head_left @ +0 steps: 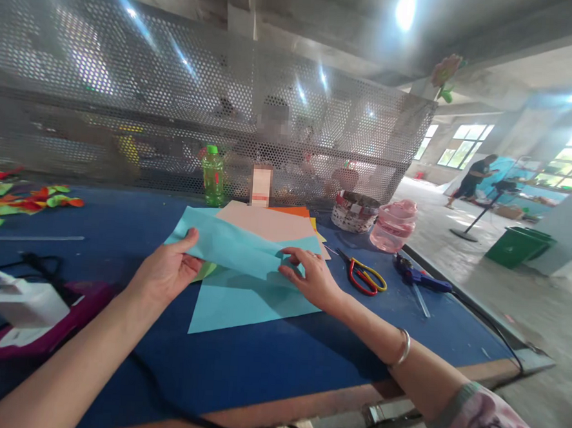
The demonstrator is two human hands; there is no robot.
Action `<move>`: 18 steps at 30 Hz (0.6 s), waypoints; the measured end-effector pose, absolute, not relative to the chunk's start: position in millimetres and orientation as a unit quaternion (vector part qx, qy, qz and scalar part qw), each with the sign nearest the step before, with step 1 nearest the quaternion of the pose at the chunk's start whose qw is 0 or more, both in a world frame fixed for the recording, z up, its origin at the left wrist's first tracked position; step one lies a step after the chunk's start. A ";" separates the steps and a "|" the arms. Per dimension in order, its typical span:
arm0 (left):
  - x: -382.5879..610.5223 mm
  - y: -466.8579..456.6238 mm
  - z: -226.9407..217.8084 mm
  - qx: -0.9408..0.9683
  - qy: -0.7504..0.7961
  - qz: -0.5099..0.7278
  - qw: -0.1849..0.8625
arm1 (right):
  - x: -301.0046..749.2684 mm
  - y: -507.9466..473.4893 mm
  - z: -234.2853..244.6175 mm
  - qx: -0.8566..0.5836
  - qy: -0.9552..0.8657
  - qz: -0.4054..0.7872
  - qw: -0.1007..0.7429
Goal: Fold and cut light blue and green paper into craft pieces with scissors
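Observation:
A light blue sheet of paper [230,243] is held up between my two hands, curved and slightly tilted. My left hand [174,262] pinches its left end, thumb on top and fingers beneath. At the right end, the bent fingers of my right hand [309,273] close on the paper's edge. Under it, another blue sheet [242,302] lies flat on the blue table [160,374]. Behind are a pale pink sheet [275,226], an orange sheet [293,210] and a bit of yellow. A green piece [207,272] shows by my left fingers.
Scissors [367,277] and a glue gun [420,275] lie to the right. Behind them stand a pink jug [394,226] and a woven basket [354,212]. A green bottle [213,177] stands before the perforated screen [176,104]. On the left sits a white plug [26,304] with cables.

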State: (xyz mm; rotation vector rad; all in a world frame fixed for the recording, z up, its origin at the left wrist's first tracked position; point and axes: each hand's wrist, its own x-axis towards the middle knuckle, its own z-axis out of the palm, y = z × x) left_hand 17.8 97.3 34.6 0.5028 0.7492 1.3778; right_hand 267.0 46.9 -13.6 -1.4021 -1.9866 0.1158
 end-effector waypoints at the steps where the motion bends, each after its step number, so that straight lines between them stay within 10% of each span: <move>1: 17.5 97.4 35.1 0.223 0.333 0.616 0.678 | 267.4 47.8 -14.1 -0.542 -0.768 0.056 0.336; 18: 3.4 104.7 48.6 0.201 0.340 0.668 0.631 | 279.4 52.4 -14.5 -0.544 -0.745 0.093 0.376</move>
